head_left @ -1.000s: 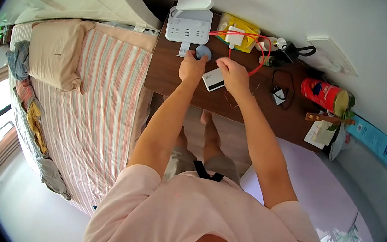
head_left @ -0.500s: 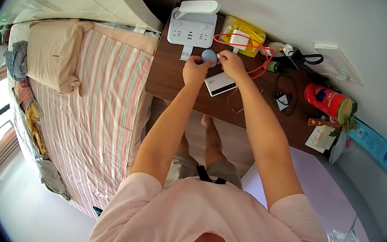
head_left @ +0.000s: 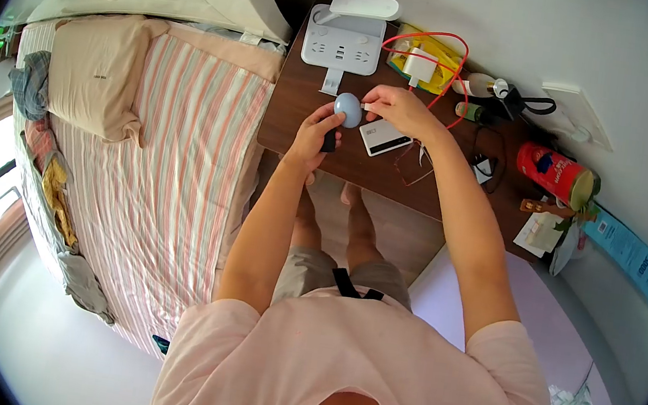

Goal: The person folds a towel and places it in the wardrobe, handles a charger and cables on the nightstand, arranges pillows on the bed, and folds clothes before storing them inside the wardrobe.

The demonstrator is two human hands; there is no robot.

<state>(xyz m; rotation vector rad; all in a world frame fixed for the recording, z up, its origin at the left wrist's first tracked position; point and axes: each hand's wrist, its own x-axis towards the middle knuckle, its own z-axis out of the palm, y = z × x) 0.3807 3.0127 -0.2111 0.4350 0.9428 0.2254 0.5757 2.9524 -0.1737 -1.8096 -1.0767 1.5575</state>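
Observation:
A round, pale blue device [head_left: 347,110] with a dark lower part rests in my left hand [head_left: 313,138], whose fingers are wrapped round it above the desk's front edge. Just to its right, my right hand [head_left: 405,114] pinches a small white cable plug [head_left: 366,106] against or very near the device's side; I cannot tell whether it is inserted. A red cable [head_left: 466,66] loops behind this hand, joined to a white charger [head_left: 420,64]. Under the right hand lies a white power bank [head_left: 380,138] with a dark stripe.
On the brown desk [head_left: 281,120] stand a white socket station [head_left: 366,58] with a folded lamp, a yellow packet [head_left: 444,54], a green-capped bottle [head_left: 468,112] and a red can [head_left: 550,172] on its side. Thin-framed glasses [head_left: 416,177] lie near the front edge. A striped bed [head_left: 177,144] adjoins the left.
Both hands have come up and slightly nearer with the round device, which now shows its dark part. The red cable loop has shifted right and risen. The view has moved a little.

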